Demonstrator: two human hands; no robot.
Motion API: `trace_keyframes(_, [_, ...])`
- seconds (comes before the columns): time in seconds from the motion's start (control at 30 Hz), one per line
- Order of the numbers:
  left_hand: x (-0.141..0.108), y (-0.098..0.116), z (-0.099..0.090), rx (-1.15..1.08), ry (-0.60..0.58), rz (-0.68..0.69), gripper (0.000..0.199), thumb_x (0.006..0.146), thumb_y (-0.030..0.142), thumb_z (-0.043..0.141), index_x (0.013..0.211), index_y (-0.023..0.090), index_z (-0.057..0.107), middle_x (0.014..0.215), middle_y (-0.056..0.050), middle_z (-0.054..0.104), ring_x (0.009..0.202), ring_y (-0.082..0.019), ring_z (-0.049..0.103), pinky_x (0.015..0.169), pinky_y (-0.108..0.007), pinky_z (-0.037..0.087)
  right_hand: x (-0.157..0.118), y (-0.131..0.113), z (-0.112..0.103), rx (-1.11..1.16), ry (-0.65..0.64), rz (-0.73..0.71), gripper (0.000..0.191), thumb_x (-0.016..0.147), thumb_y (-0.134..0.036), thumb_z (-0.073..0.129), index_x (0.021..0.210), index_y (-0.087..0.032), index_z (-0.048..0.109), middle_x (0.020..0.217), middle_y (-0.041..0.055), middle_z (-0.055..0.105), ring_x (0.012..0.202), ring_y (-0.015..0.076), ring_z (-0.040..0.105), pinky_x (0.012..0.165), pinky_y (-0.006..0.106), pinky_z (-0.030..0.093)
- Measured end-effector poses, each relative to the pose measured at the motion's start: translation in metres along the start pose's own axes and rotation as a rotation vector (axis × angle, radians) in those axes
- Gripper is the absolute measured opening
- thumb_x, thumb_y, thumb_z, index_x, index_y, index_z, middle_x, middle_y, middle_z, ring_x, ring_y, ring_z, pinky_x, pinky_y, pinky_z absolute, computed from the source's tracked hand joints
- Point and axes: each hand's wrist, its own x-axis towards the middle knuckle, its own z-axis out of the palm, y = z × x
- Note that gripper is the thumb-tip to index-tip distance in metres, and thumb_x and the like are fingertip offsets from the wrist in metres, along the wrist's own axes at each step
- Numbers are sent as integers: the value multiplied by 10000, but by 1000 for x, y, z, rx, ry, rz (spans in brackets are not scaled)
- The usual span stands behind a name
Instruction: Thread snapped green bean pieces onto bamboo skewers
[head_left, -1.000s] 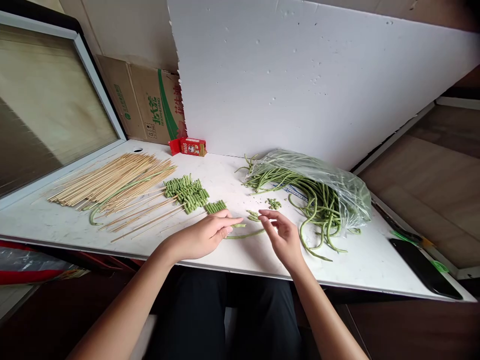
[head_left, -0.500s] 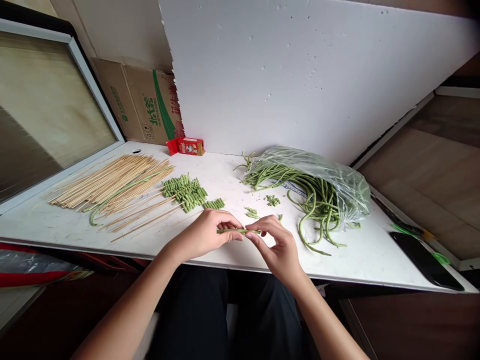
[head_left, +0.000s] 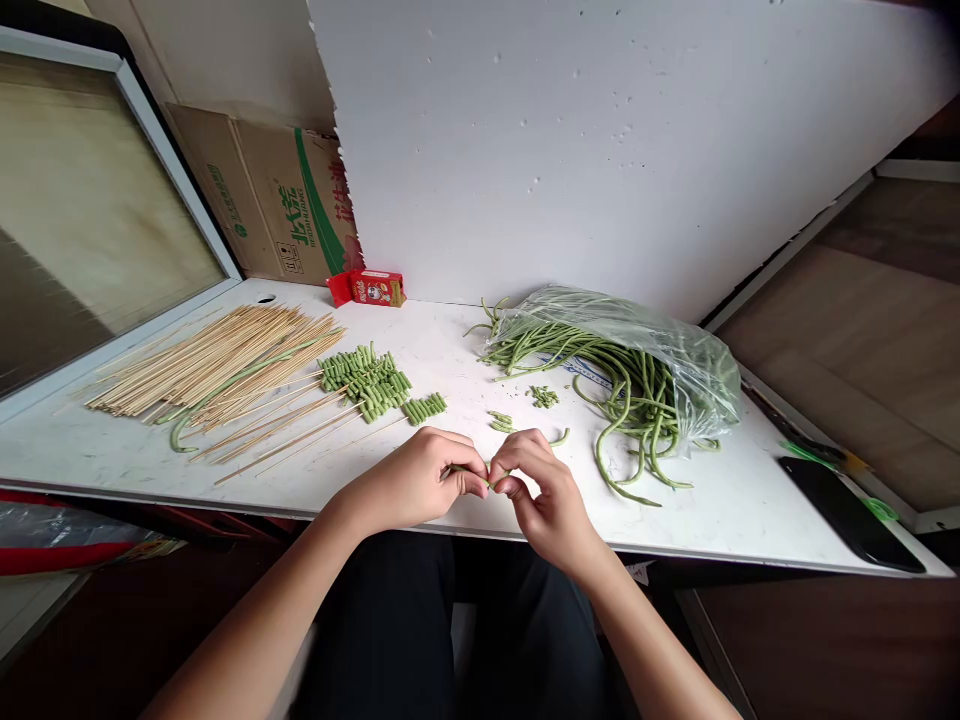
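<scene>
My left hand (head_left: pixel 427 480) and my right hand (head_left: pixel 544 495) meet fingertip to fingertip above the front edge of the table. Both pinch a green bean (head_left: pixel 455 468), most of which their fingers cover. Just beyond them lie short cut bean pieces (head_left: pixel 501 421) and a pile of small bean ends (head_left: pixel 544 396). Left of those are skewers threaded with rows of bean pieces (head_left: pixel 367 382). Long uncut beans (head_left: pixel 630 385) spill from a clear plastic bag (head_left: pixel 675 350) on the right.
Many bare wooden skewers (head_left: pixel 217 360) lie on the white table (head_left: pixel 720 510) at the left, with one long bean across them. A small red box (head_left: pixel 377 288) and a cardboard box (head_left: pixel 285 200) are at the back. A black phone (head_left: pixel 847 512) rests at the right.
Both hands have closed in on each other, and the bean between them is now lower, bent and more hidden. More of a bean piece shows behind my right hand. The view has shifted slightly.
</scene>
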Motion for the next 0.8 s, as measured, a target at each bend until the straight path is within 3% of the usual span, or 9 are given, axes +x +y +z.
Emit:
trace_keyframes(0.17, [-3, -4, -13, -41, -48, -182, 169, 929, 139, 654, 828, 186, 782, 822, -33, 772, 744, -150, 676, 686, -240, 508, 2, 25, -11, 162, 77, 112, 259, 1000, -495, 691, 914, -256, 744, 885, 66, 688, 885, 258, 614, 814, 413, 501])
trace_keyframes(0.27, [-5, -5, -18, -116, -96, -298, 117, 936, 232, 699, 887, 170, 785, 813, -39, 772, 654, -128, 633, 621, -228, 495, 1, 52, -17, 33, 176, 247, 279, 950, -514, 752, 1031, -259, 831, 868, 64, 714, 773, 231, 584, 712, 376, 473])
trace_keyframes(0.37, [-7, -3, -19, -215, -156, -340, 157, 924, 295, 739, 899, 147, 785, 799, -55, 763, 606, -117, 606, 587, -223, 491, -2, 74, -19, -129, 198, 325, 335, 1021, -484, 632, 1157, -252, 832, 898, 79, 720, 796, 247, 604, 747, 403, 490])
trace_keyframes(0.5, [-8, 2, -21, -309, -231, -324, 154, 906, 274, 756, 856, 130, 773, 750, -58, 739, 608, -112, 592, 575, -210, 478, -5, 84, -14, -305, 170, 280, 274, 1019, -395, 629, 1130, -247, 831, 947, 96, 765, 935, 297, 633, 857, 458, 513])
trace_keyframes(0.67, [-9, 4, -23, -320, -223, -300, 105, 893, 214, 749, 841, 126, 775, 747, -52, 739, 619, -107, 588, 589, -205, 479, -5, 89, -2, -423, 230, 176, 183, 987, -375, 704, 1009, -247, 833, 929, 97, 772, 992, 317, 610, 901, 484, 523])
trace_keyframes(0.8, [-6, 0, -19, -300, -214, -332, 141, 882, 282, 798, 888, 141, 801, 763, -45, 747, 632, -114, 595, 605, -212, 488, -5, 92, 1, -558, 292, 152, 193, 983, -379, 710, 1058, -244, 825, 1031, 107, 754, 1042, 331, 562, 930, 504, 509])
